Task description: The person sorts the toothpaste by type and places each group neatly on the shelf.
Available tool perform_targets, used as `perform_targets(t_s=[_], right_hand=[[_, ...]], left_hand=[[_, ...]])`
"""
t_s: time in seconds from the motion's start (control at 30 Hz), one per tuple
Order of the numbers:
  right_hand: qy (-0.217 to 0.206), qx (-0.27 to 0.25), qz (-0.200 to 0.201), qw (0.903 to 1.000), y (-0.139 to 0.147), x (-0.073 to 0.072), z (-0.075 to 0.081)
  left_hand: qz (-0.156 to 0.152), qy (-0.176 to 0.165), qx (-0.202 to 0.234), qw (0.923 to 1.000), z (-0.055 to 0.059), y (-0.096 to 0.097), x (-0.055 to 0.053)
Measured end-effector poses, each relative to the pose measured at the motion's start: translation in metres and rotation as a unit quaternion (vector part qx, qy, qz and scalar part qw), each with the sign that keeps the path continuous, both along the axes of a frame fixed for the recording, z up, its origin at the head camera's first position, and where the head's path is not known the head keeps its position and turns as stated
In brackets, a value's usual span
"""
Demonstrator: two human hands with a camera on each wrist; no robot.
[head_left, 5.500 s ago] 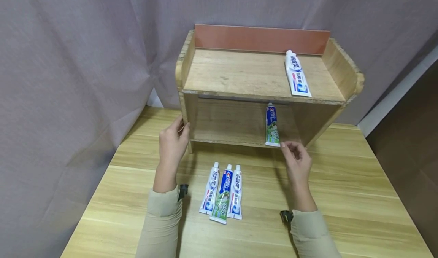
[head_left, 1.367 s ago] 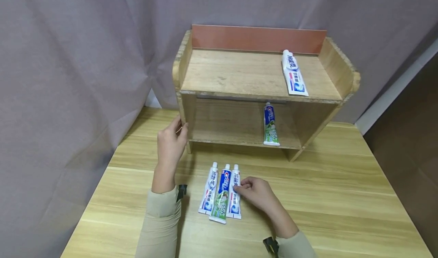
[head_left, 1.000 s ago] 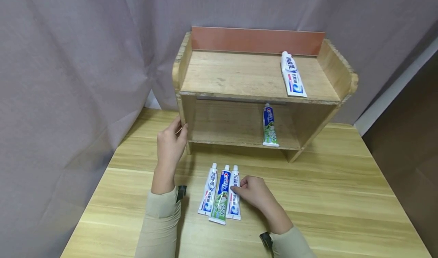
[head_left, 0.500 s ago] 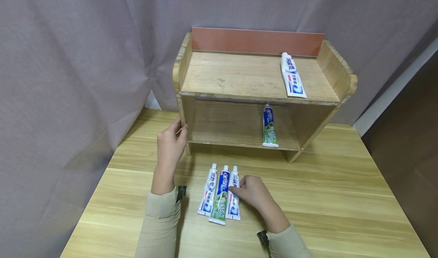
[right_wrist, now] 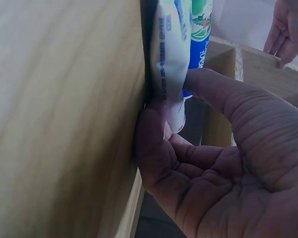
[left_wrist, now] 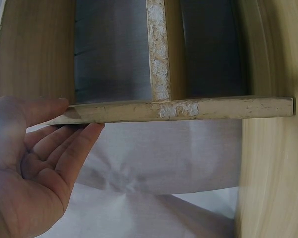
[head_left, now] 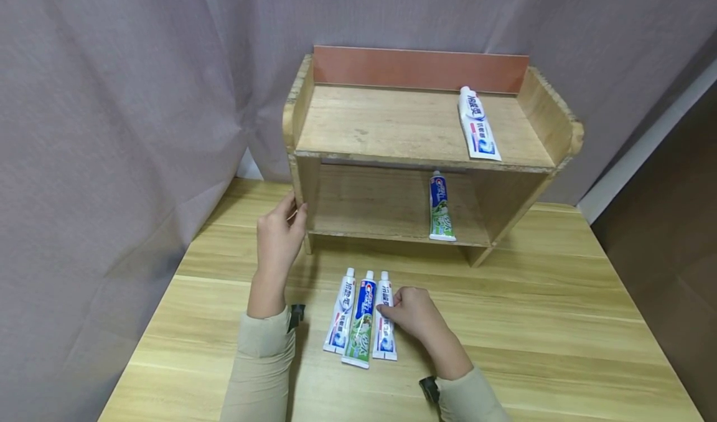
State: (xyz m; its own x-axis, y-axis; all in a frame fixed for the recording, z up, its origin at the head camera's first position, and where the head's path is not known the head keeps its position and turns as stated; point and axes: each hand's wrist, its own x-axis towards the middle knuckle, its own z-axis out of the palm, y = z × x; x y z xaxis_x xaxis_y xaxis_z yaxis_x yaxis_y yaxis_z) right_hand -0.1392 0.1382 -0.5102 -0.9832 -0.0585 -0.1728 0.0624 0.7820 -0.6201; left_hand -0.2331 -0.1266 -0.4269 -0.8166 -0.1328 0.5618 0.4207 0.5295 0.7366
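My left hand (head_left: 280, 235) pinches the left side panel of the wooden shelf (head_left: 392, 235); in the left wrist view the thumb lies on one face of that panel (left_wrist: 208, 110) and the fingers on the other. My right hand (head_left: 417, 315) holds the right-hand white toothpaste tube (head_left: 384, 338) of three on the table; in the right wrist view, thumb and fingers close on the white tube (right_wrist: 171, 54) near its cap. Beside it lie a blue-green toothpaste tube (head_left: 361, 322) and another white toothpaste tube (head_left: 342, 313).
A white toothpaste tube (head_left: 478, 126) lies at the right on the upper shelf board. Below, a blue-green toothpaste tube (head_left: 441, 207) lies on the lower board. Grey cloth (head_left: 140, 129) hangs behind, and a brown panel (head_left: 666, 235) stands at the right.
My right hand has come from the lower board's tube down to the right-hand white tube on the table. That tube has now shifted slightly right, off the blue-green one. My left hand stays on the panel.
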Motion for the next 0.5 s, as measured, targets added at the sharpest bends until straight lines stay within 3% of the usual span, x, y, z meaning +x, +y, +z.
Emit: perform_targets(t_s=[0.5], right_hand=[[-0.027,-0.004,-0.009,0.9996,0.0019,-0.0046,-0.0032]], left_hand=[[0.001,-0.005,0.007,1.0000,-0.0002,0.0005,-0.0003]])
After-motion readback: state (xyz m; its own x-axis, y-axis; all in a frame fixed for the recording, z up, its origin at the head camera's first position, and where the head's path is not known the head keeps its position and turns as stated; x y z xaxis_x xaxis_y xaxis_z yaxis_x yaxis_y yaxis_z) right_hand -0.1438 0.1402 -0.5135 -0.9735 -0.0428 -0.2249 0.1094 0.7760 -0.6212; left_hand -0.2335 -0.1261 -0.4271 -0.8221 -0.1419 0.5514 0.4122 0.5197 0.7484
